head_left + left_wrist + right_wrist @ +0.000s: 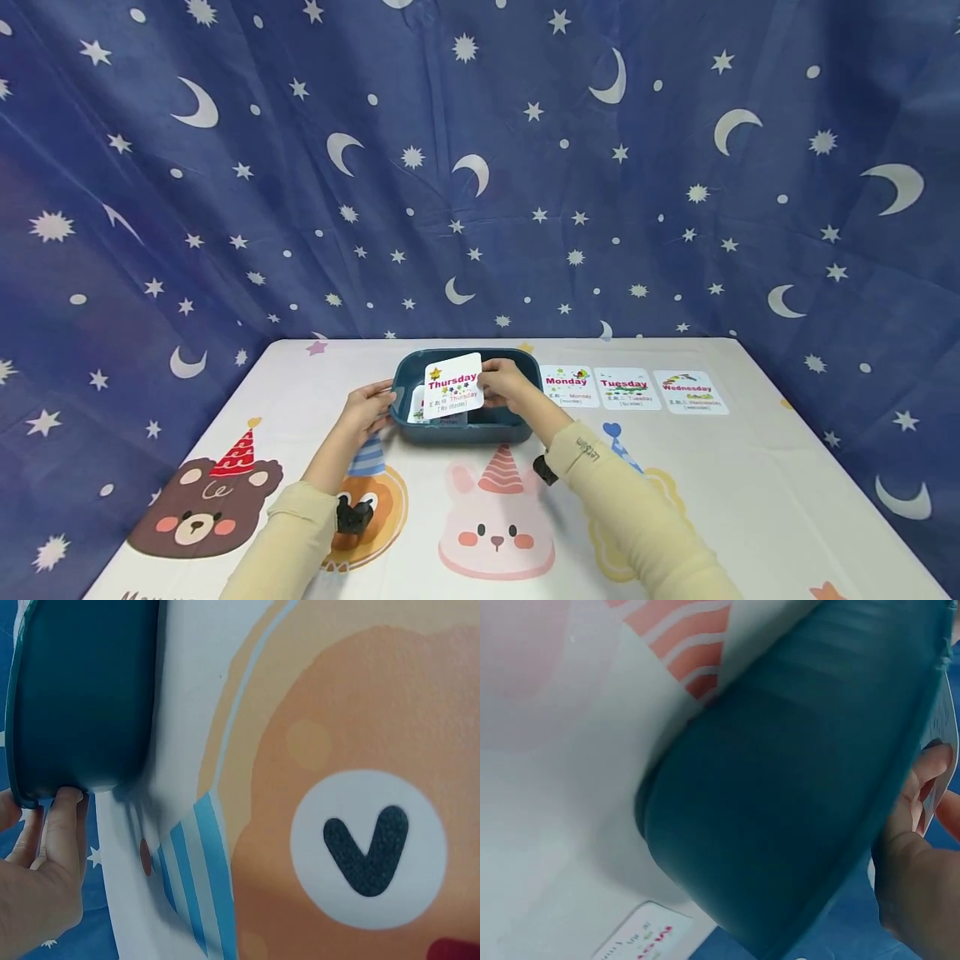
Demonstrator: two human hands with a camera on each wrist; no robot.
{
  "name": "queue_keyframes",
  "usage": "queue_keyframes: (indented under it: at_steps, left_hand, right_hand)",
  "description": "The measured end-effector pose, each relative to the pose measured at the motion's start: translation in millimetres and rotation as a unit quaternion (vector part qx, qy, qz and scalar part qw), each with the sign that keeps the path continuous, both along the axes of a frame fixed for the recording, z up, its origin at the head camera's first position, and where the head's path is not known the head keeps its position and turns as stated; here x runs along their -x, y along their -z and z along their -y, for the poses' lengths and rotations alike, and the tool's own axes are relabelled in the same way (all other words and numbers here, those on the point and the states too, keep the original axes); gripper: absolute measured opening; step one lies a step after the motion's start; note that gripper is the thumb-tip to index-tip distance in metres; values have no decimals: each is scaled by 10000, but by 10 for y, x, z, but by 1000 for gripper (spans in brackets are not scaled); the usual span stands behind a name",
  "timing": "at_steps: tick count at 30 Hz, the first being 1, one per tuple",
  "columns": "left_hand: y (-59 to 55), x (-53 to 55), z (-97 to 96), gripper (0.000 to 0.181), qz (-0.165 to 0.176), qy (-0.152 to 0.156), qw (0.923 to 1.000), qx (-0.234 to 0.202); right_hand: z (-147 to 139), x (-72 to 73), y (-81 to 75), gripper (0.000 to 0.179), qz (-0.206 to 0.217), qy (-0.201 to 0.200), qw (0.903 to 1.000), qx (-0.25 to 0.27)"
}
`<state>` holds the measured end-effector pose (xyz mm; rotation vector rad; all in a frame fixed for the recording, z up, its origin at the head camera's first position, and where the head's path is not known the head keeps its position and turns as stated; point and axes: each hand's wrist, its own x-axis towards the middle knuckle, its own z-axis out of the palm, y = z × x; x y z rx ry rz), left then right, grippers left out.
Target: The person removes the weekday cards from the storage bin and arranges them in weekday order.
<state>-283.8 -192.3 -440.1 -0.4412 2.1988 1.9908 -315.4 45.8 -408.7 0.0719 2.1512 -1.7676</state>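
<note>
A white card printed "Thursday" (452, 387) is raised over a dark teal plastic bin (487, 435). My right hand (506, 385) pinches the card by its right edge, and the right wrist view shows thumb and fingers on either side of the card (946, 720). At the bin's left end, my left hand (369, 408) grips the rim; in the left wrist view its fingers press against the outer wall of the bin (82, 697). More cards (416, 406) lie inside the bin, partly hidden behind the raised one.
To the right of the bin, the Monday card (570, 387), Tuesday card (628, 389) and Wednesday card (690, 392) lie face up in a row. The tablecloth (765, 500) has printed animals. A dark blue star-patterned curtain (420, 208) hangs behind the table.
</note>
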Motion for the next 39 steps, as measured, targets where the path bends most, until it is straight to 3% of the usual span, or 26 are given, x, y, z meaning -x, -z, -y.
queue_keyframes:
  at_steps: [14, 22, 34, 39]
  left_hand:
    - [42, -36, -34, 44, 86, 8, 10000, -29]
    - [-2, -4, -33, 43, 21, 5, 10000, 61]
    - [-9, 5, -21, 43, -61, 18, 10000, 16]
    - [1, -12, -8, 43, -63, -16, 10000, 9]
  right_hand:
    - [-166, -170, -51, 41, 26, 320, 9992, 228]
    - [-281, -252, -126, 42, -116, 319, 9985, 420]
    - [-537, -489, -262, 45, -413, 310, 9976, 452]
    - [-682, -535, -241, 46, -423, 311, 9978, 408]
